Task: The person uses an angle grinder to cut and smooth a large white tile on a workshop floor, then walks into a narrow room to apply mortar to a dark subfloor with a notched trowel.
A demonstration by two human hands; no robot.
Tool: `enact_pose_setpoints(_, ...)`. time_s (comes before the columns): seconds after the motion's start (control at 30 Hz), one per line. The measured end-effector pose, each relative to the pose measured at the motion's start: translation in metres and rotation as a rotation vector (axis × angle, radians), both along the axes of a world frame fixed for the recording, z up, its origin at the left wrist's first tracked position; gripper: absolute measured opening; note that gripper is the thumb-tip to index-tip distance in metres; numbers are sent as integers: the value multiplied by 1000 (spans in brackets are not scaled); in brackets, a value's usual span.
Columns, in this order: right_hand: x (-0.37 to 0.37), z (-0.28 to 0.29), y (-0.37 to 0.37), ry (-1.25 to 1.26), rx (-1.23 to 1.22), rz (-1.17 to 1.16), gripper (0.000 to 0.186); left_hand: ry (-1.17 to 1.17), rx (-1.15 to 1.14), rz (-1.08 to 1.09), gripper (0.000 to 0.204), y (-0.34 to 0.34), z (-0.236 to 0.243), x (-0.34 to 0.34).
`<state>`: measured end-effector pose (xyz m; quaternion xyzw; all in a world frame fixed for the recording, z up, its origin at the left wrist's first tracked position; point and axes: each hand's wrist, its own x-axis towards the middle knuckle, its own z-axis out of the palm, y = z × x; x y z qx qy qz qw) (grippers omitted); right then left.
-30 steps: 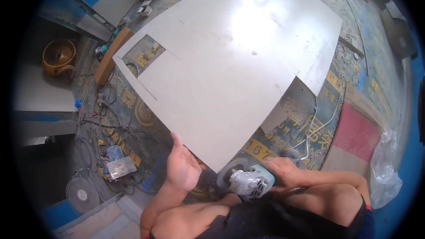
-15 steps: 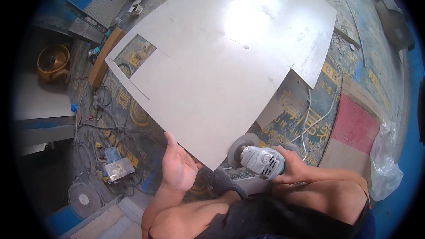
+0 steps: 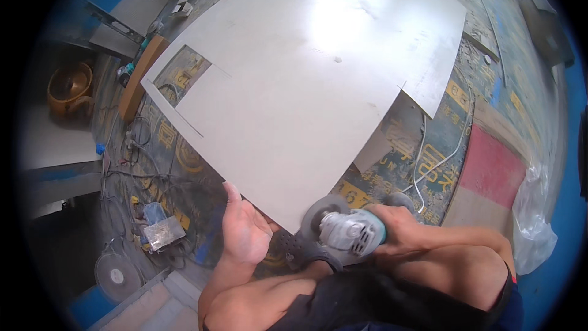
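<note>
A large pale slab [image 3: 275,135] reaches from near my knees to the far side, with a rectangular cut-out at its left and a notch on its right edge. My left hand [image 3: 246,231] is palm up at the near left edge, fingers curled under the slab and thumb beside the edge. Wrapped around an angle grinder [image 3: 350,232] is my right hand [image 3: 401,228]. The grinder's round disc [image 3: 313,213] is at the slab's right edge, close to the near corner; whether they touch I cannot tell.
Tangled cables, a metal box [image 3: 164,233] and a round disc [image 3: 117,274] lie at the left. A brown block [image 3: 141,79] borders the slab's left corner. White cord [image 3: 442,165], a red-and-tan board [image 3: 490,165] and clear plastic [image 3: 531,227] are at the right. My shoe [image 3: 300,248] is beneath the near corner.
The grinder in my right hand has moved left and slightly nearer along the slab's right edge, toward the near corner. My left hand keeps its place under the slab edge.
</note>
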<state>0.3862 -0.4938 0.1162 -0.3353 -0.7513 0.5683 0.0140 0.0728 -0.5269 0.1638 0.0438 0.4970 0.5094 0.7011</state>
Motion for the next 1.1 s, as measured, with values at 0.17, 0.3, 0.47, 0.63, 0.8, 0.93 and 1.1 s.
enact_pose_setpoints(0.17,7,-9,-2,39,8,-19,71,-13,-6,-17,91,3,-12,6)
enact_pose_setpoints(0.3,-9,-16,-4,116,71,107,68,47,-37,20,93,0,-1,2)
enact_pose_setpoints(0.47,-6,1,9,66,47,-33,70,-13,-26,9,95,1,-13,4)
enact_pose_setpoints(0.63,2,3,14,6,-242,-376,74,8,-41,16,96,2,-6,1)
enact_pose_setpoints(0.8,18,-15,6,45,-118,-266,76,0,-47,18,97,4,-7,4)
enact_pose_setpoints(0.93,14,-14,7,79,-20,-112,74,-67,-25,19,98,2,-14,3)
enact_pose_setpoints(1.1,15,-31,12,137,-92,-254,76,6,-44,40,100,-5,-8,-1)
